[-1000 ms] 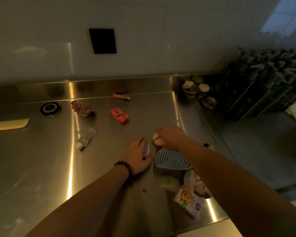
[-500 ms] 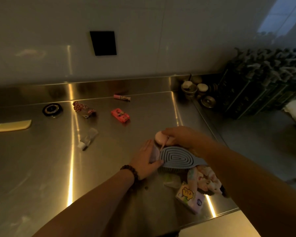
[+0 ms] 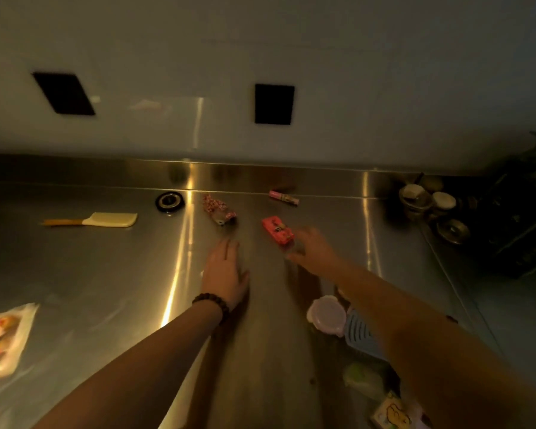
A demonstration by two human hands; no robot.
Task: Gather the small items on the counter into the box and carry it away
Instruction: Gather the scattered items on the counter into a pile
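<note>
So both hands are out flat over the steel counter, holding nothing: the left hand has straight fingers, the right hand is blurry but spread. A red packet sits just beyond the right fingertips, a patterned pouch lies past the left, and a pink lid and blue brush sit back by the right forearm.

Both my forearms are bare, no sleeves in view. My left hand has a bracelet of dark round beads, single strand, at the wrist. My right hand is motion-blurred; rings or a watch cannot be made out on it.
</note>
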